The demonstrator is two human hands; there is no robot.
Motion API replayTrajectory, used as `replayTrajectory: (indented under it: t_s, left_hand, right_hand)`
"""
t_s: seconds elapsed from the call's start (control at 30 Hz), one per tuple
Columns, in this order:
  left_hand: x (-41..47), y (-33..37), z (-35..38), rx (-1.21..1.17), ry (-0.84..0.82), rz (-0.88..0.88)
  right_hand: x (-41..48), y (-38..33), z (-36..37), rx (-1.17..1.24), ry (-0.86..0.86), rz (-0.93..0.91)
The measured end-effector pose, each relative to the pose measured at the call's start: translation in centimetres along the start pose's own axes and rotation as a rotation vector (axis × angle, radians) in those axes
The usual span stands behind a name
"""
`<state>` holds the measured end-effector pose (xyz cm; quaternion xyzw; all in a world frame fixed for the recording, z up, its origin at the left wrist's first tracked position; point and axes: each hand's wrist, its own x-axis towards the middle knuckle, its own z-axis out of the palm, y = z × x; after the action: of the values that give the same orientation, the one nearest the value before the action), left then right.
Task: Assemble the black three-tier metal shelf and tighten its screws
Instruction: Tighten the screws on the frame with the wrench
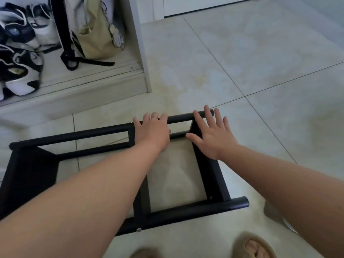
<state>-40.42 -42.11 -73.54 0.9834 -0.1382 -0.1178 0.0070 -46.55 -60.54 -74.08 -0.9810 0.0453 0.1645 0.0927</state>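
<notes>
The black shelf frame (74, 135) lay on its side on the tiled floor (242, 62), right in front of my feet. The floor beyond it and to its right was bare tile up to a white door (204, 4). On the left a low cupboard ledge (83, 84) stood near the frame's far rail.

My left hand (151, 131) gripped that far rail beside the middle crossbar, fingers curled over the top and thumb underneath. My right hand (214, 135) lay spread at the frame's far right corner, fingers straight and apart, holding nothing. I could not tell how firmly it pressed.

My left forearm covered most of the middle crossbar and part of the near rail. The frame's left end ran out of sight at the edge.

I counted three long round rails, two far and one near, three crossbars, and three screw heads (138, 229). In the cupboard stood one pale bag (95, 34) and some black-and-white shoes (20, 71), too blurred to count. One sandalled foot (255, 246) showed clearly. The other was only a blur.
</notes>
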Motion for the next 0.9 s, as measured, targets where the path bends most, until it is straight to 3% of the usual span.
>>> replayTrajectory:
  t_s: [0.2, 0.37, 0.6, 0.77, 0.9]
  left_hand:
    - [-6.9, 3.3, -4.9, 0.040, -0.083, 0.186]
    - [-13.9, 8.0, -9.8, 0.086, -0.157, 0.319]
    - [-22.4, 17.4, -12.2, 0.069, -0.266, 0.439]
    - [-24.2, 23.6, -9.3, 0.010, -0.431, 0.542]
    - [-21.3, 27.4, -5.7, 0.160, -0.444, 0.691]
  right_hand:
    - [-10.0, 3.6, -5.5, -0.084, -0.037, 0.012]
    - [-20.7, 6.9, -9.6, -0.088, 0.029, 0.055]
    - [-32.7, 12.1, -9.8, -0.017, -0.024, 0.170]
    - [-34.6, 17.2, -6.8, 0.060, -0.208, 0.272]
    - [-32.1, 21.3, -2.9, 0.088, -0.325, 0.333]
